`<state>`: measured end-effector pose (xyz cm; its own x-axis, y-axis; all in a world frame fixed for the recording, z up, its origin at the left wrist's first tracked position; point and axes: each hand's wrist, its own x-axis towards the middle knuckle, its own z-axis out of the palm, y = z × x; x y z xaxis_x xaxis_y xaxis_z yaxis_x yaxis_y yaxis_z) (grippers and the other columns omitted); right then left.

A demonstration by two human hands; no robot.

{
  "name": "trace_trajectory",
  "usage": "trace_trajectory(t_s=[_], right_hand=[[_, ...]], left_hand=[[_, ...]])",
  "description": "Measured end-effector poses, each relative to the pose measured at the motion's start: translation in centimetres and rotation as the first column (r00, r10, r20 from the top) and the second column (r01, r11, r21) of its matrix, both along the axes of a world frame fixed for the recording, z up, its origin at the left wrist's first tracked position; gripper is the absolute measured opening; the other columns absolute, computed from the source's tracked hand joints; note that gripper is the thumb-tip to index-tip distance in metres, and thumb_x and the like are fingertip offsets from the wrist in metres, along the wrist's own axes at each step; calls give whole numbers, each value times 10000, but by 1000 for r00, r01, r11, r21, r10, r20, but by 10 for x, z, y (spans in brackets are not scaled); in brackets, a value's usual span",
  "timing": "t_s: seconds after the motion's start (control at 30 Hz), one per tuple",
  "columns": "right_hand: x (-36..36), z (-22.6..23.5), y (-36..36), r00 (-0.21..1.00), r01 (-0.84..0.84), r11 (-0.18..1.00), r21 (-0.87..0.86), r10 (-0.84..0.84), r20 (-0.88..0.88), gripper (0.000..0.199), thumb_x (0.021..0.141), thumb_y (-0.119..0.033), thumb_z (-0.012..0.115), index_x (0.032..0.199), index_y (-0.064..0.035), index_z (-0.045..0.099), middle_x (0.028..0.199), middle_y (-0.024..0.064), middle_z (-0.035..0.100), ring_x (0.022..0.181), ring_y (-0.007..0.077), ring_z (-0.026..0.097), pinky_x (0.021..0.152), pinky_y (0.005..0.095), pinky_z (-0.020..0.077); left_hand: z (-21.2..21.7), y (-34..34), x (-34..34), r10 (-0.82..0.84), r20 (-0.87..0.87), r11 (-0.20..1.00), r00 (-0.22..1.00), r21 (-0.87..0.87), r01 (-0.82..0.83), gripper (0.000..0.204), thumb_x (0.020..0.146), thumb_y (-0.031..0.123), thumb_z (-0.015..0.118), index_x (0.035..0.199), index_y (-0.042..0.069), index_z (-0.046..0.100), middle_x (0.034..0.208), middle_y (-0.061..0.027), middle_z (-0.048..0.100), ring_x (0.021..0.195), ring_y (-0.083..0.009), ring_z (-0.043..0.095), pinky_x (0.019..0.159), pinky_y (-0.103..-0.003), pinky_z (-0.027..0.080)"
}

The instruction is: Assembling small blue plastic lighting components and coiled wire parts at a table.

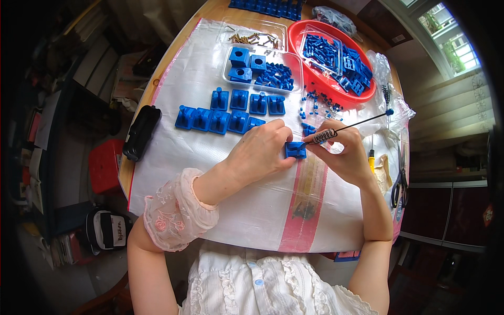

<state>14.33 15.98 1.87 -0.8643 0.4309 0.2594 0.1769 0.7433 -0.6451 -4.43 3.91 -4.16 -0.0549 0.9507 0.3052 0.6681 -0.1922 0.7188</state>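
Near the middle of the table, my left hand [262,149] pinches a small blue plastic part [295,151] with a squarish base. My right hand [344,157] is closed on a thin black rod with a coiled spring [323,136] around it; the rod slants up to the right and ends in a blue knob [389,112]. Its lower end meets the blue part, though the fingers partly hide the contact. Beyond my left hand stand two rows of blue plastic parts [219,122], several with upright stems. Loose small blue pieces [308,128] lie just beyond my fingertips.
A clear tray [227,71] holds blue blocks and small pieces; another behind it holds brass-coloured screws [254,39]. A red basin [294,39] with blue parts stands at the back right. Scissors [400,186] and a yellow-handled screwdriver [371,160] lie right, a black case [142,134] left.
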Motion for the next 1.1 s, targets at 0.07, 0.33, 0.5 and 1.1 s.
trace_trajectory(t_s=[0.07,0.33,0.5,1.1], right_hand=[[1,2,1,1000,19,1000,10,-19,6,140,792,-3,826,923,-46,798,854,64,716,772,216,663,679,331,493],[5,9,6,999,26,999,-32,-27,-37,137,809,-23,827,939,-45,790,847,44,716,728,147,605,646,297,455],[10,16,9,995,36,997,-69,-42,-90,176,806,-20,822,976,-61,803,821,41,717,707,121,563,632,283,436],[16,30,4,985,21,987,-162,-49,-168,106,824,-29,821,919,-16,774,761,20,673,688,103,505,626,270,409]], left_hand=[[0,1,-1,-12,14,1000,1000,3,12,299,756,148,861,945,-13,694,848,-120,650,722,-242,665,670,-372,541],[11,3,-3,-57,255,986,965,-138,95,302,780,77,844,1014,-48,700,925,-155,757,759,-176,760,737,-280,620],[18,2,-1,-110,445,981,889,-95,169,398,818,39,823,1191,-40,708,1008,-122,758,868,-169,772,779,-285,638],[10,8,7,-153,875,913,460,-52,404,395,912,22,701,1304,-5,662,1210,-78,689,1051,-133,695,928,-284,555]])
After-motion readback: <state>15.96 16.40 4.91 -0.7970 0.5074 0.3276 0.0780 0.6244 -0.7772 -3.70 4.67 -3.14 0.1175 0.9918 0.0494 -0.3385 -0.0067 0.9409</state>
